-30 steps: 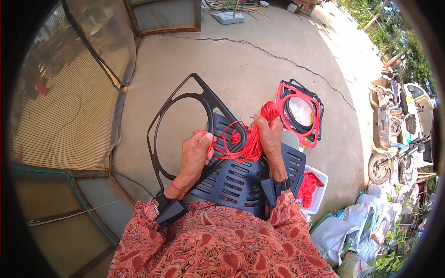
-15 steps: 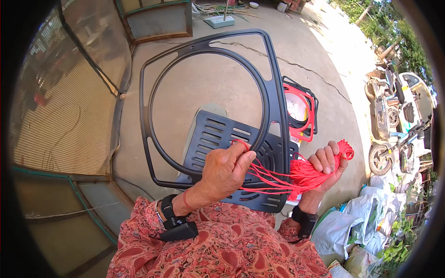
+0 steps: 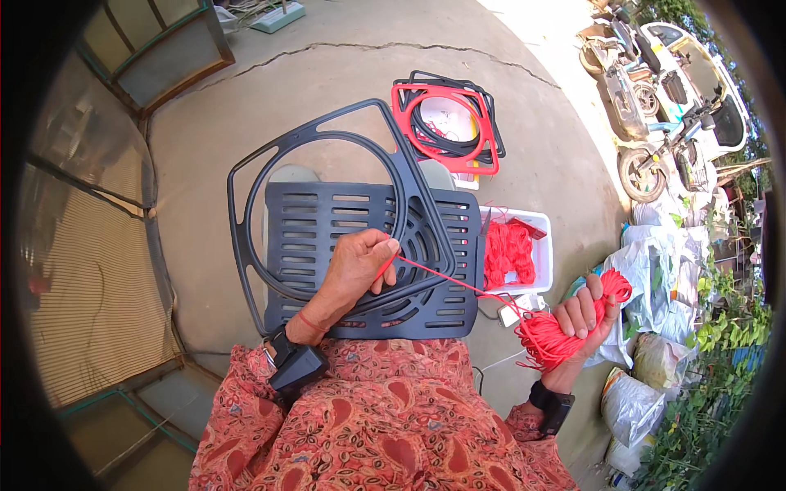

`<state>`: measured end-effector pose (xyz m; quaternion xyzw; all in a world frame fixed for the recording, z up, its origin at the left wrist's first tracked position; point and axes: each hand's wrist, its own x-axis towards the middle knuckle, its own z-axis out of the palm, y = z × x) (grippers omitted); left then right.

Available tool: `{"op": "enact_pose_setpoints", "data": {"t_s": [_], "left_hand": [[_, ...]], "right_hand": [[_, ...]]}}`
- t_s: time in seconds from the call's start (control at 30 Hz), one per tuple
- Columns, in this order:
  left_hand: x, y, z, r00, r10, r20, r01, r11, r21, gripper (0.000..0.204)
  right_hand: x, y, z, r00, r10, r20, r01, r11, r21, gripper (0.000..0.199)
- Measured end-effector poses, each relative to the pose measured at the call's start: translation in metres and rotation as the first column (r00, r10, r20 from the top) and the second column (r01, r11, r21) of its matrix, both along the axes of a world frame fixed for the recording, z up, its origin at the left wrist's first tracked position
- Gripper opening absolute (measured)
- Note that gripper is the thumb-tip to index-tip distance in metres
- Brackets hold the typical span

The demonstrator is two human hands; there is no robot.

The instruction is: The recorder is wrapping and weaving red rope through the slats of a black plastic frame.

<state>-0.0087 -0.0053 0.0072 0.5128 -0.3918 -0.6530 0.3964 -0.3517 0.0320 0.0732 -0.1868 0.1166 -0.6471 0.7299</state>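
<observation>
My left hand (image 3: 364, 260) is closed on a thin red cord at the lower right of a black plastic frame (image 3: 414, 176) with a round ring inside it. Whether those fingers also grip the ring is hidden. The frame leans over a dark slotted plastic panel (image 3: 336, 190) in front of my lap. From the left hand the red cord (image 3: 442, 275) runs taut to the right. My right hand (image 3: 583, 317), off to the right, is wrapped around a looped bundle of red cord (image 3: 544, 334).
Right of the panel stands a white tub (image 3: 548, 255) holding red cord skeins (image 3: 508, 250). Beyond it are a red frame (image 3: 491, 141) and black frames, stacked. White sacks (image 3: 634, 405) and parked two-wheelers (image 3: 643, 173) line the right side. A mesh screen (image 3: 106, 286) stands left.
My right hand has moved right and slightly down with the bundle. Several strands between the hands have become one taut line. The frame has tilted lower as the view shifted.
</observation>
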Motion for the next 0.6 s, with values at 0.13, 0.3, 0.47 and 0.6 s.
{"op": "enact_pose_setpoints", "data": {"t_s": [0.13,0.3,0.47,0.6], "left_hand": [[0.005,-0.001,0.001,0.986,0.026,-0.167,-0.016,0.998,0.059,0.024],[0.008,0.001,0.011,0.968,0.023,-0.251,-0.009,0.998,0.056,0.026],[0.014,0.001,0.012,0.959,0.092,-0.267,-0.093,0.996,0.009,0.027],[0.010,0.010,0.021,0.982,0.112,-0.151,-0.114,0.993,-0.006,0.027]], "right_hand": [[-0.015,-0.014,-0.020,0.918,-0.113,-0.380,0.199,0.960,0.195,0.021],[0.012,-0.017,-0.023,0.630,-0.004,-0.776,0.271,0.938,0.215,0.018],[0.062,-0.013,0.008,0.705,0.294,-0.646,-0.125,0.947,0.295,0.068],[0.109,-0.005,-0.008,0.608,0.440,-0.661,-0.241,0.896,0.374,0.042]]}}
